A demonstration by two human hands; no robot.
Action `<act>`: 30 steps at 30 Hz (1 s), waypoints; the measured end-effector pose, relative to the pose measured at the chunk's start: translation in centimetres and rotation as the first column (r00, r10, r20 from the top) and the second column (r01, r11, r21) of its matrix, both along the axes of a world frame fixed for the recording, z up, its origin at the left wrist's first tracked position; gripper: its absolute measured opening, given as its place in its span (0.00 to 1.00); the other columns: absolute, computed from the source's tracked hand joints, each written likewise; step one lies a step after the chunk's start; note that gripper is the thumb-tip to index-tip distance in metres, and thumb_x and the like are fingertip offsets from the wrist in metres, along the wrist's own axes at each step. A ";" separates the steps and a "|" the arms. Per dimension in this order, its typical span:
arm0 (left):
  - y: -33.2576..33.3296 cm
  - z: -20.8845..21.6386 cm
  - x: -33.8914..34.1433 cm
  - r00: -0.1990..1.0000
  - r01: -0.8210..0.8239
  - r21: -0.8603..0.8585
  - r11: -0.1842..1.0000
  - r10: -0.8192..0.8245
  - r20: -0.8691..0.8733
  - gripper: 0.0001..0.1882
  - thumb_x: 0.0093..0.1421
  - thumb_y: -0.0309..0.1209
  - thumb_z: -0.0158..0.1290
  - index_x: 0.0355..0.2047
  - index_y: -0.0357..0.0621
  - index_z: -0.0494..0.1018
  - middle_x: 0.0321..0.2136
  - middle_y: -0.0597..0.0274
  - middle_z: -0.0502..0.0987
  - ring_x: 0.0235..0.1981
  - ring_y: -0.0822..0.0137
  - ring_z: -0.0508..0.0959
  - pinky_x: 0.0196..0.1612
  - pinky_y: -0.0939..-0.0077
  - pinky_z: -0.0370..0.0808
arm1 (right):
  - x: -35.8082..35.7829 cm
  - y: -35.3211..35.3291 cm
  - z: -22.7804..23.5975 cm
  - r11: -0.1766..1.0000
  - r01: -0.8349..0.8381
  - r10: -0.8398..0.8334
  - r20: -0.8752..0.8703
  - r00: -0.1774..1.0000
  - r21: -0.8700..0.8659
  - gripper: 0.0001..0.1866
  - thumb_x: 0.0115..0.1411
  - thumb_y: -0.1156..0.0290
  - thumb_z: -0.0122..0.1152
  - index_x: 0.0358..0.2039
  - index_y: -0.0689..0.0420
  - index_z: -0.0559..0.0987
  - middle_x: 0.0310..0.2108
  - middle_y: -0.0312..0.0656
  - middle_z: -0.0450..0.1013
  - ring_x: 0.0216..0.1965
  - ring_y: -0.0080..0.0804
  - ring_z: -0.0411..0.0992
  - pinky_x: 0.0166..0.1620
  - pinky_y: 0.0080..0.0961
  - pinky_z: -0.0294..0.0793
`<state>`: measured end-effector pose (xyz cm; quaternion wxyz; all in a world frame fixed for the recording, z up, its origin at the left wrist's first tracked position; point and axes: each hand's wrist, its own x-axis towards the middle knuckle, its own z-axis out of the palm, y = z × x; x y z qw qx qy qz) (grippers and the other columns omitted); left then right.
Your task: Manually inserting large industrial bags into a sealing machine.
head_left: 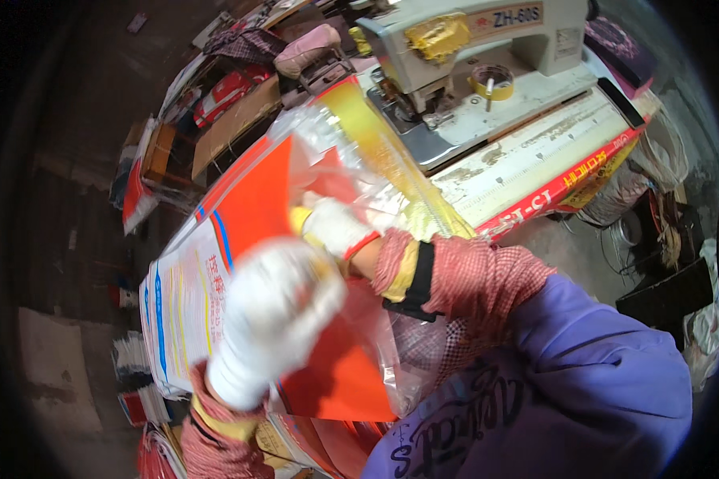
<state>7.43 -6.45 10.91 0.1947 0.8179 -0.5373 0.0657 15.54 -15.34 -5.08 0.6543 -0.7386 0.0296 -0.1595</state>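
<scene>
A large printed sack (pixel 256 195), orange and white with blue stripes, lies in front of me. Crinkled clear plastic (pixel 403 375) shows along its right side, and more of it spreads near the machine. My right hand (pixel 339 225), in a white glove with yellow fingertips and a red cuff, is closed on the sack's upper part; some fingers are hidden. Just nearer and to the left, my left hand (pixel 284 283) in a white glove is over the sack, smeared by motion. Whether its fingers are closed I cannot make out.
An industrial sewing machine (pixel 527 44) stands at the far right on a worn white table (pixel 503 172). A yellow tape roll (pixel 491 82) and a dark phone (pixel 620 102) lie there. Cardboard (pixel 236 128) and a pink cushion (pixel 307 50) are at the back left. Bundled sacks (pixel 144 403) lie lower left.
</scene>
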 end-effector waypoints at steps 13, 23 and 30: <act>-5.4 -1.7 7.7 0.958 -0.286 0.353 0.891 0.274 0.085 0.03 0.55 0.26 0.45 0.27 0.39 0.66 0.22 0.53 0.71 0.21 0.57 0.72 0.26 0.69 0.70 | -4.5 -1.4 4.3 0.805 -0.592 0.582 -0.165 0.796 -0.018 0.22 0.54 0.58 0.46 0.45 0.57 0.69 0.35 0.53 0.73 0.38 0.45 0.72 0.41 0.37 0.70; -9.5 -3.3 4.3 0.827 -0.279 0.486 0.829 -0.051 0.561 0.31 0.33 0.41 0.64 0.36 0.39 0.67 0.37 0.53 0.69 0.38 0.52 0.70 0.40 0.63 0.68 | 1.9 7.1 -5.4 0.843 -0.155 0.383 0.373 0.845 -0.515 0.21 0.55 0.58 0.43 0.47 0.54 0.72 0.46 0.47 0.69 0.48 0.43 0.67 0.48 0.35 0.67; -6.6 -6.1 8.2 0.983 -0.112 0.501 0.858 0.023 0.180 0.07 0.52 0.25 0.47 0.31 0.37 0.70 0.24 0.55 0.73 0.25 0.62 0.73 0.29 0.72 0.70 | -5.0 -1.1 2.2 0.661 -0.547 0.599 -0.076 0.797 -0.514 0.21 0.54 0.56 0.45 0.43 0.55 0.74 0.42 0.47 0.72 0.44 0.47 0.69 0.47 0.37 0.67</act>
